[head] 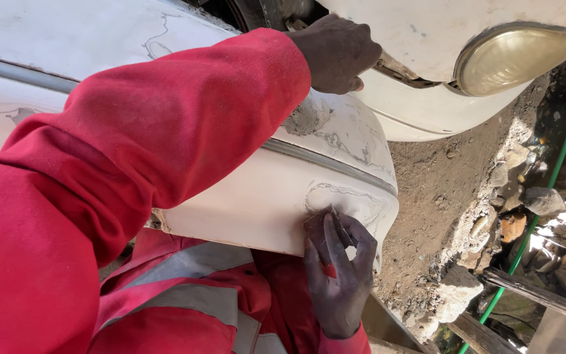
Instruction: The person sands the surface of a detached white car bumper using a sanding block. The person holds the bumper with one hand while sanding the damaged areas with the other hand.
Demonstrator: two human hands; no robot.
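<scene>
Right hand (340,278) on abrasive sheet (322,231)

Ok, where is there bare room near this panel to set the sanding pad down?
The dirt strip between the white panel and the stones is free. Beyond that it is crowded: stones, a green hose and planks. The right hand presses the sanding pad on the panel; the left hand grips above.

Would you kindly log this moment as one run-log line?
left hand: gripping edge of white car panel | right hand: pressing sanding pad on panel's lower edge | nearby: headlight, green hose
</scene>
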